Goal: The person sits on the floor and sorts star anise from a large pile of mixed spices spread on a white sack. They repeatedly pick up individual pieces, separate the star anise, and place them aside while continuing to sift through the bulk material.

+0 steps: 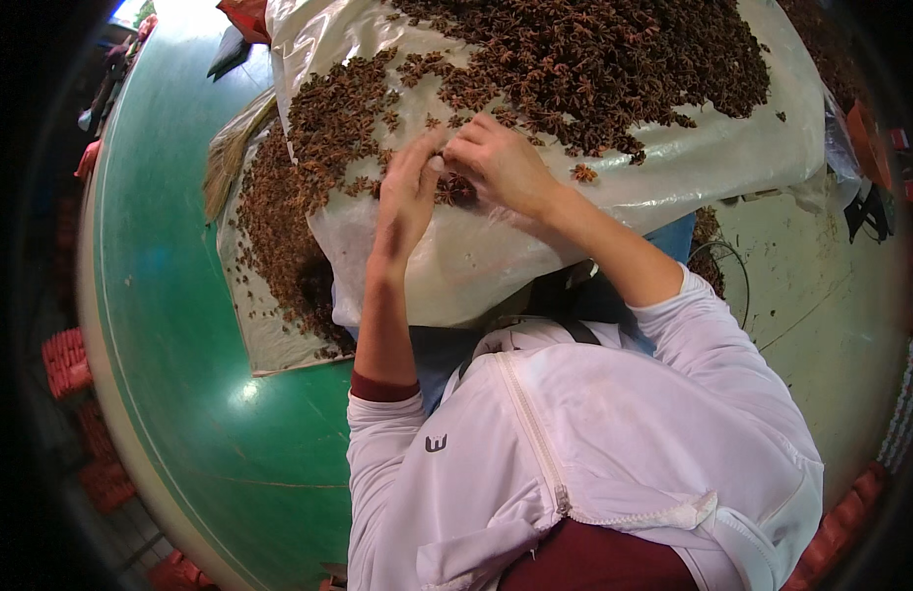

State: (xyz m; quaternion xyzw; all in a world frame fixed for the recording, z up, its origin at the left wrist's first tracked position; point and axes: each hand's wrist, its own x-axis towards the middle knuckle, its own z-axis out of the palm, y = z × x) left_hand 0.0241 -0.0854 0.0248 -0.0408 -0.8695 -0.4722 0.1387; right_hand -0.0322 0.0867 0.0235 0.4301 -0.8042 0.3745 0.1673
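Dried star anise pods lie in a large dark heap (pixel 597 66) on a pale plastic sheet (pixel 456 258) before me. A smaller, redder spread of star anise (pixel 338 118) covers the sheet's left part. My left hand (pixel 413 173) and my right hand (pixel 497 159) meet over the sheet between the two, fingertips close together and curled. Whether anything is between the fingers is hidden. Several loose pods lie just beneath and beside my hands, and a single star anise (pixel 583 173) rests right of my right wrist.
Below the sheet's left edge, more star anise (pixel 268 221) is piled on a floor sheet (pixel 271 347). A straw broom (pixel 231 162) lies beside it on the green floor (pixel 175 295). Red packed bags (pixel 66 362) stand at the far left. A thin hoop (pixel 744 284) is at the right.
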